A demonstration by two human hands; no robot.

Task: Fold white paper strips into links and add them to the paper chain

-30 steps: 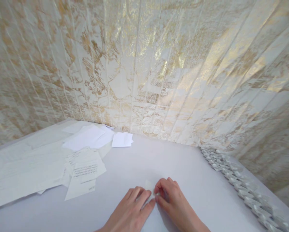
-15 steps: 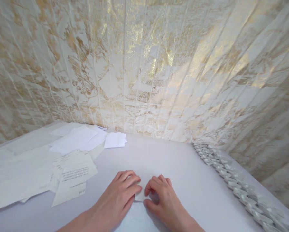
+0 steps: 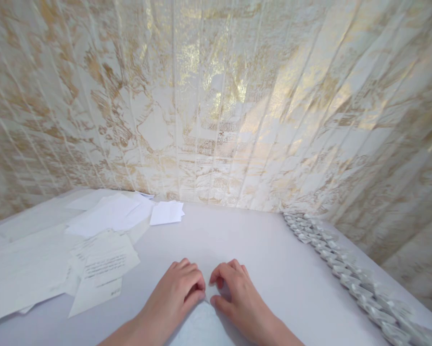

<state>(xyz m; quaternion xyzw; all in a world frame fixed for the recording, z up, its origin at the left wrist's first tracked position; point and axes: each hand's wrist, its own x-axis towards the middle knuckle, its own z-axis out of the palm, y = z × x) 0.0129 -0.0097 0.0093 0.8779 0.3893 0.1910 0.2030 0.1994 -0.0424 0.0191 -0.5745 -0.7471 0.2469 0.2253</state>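
Note:
A small piece of white paper (image 3: 207,294) is between my two hands, low in the middle of the view, and mostly hidden by the fingers. My left hand (image 3: 182,290) pinches it, thumb against the bent index finger. On the other side my right hand (image 3: 235,293) is curved, with a gap between thumb and index finger. Its thumb tip lies close to the paper; whether it touches cannot be seen. Below the hands lies a pale, faintly bluish sheet (image 3: 201,327) on the white table (image 3: 259,250).
Loose white sheets (image 3: 104,214) and printed paper pieces (image 3: 104,274) cover the table's left side. A small stack of paper rectangles (image 3: 166,212) lies near the back edge. Along the right runs a long chain of folded paper (image 3: 346,274). A gold-patterned curtain (image 3: 201,105) hangs behind.
The paper between my hands shows less than before, apparently folded narrower. My left fingers have curled into a pinch and both hands have drawn closer. The view has shifted slightly.

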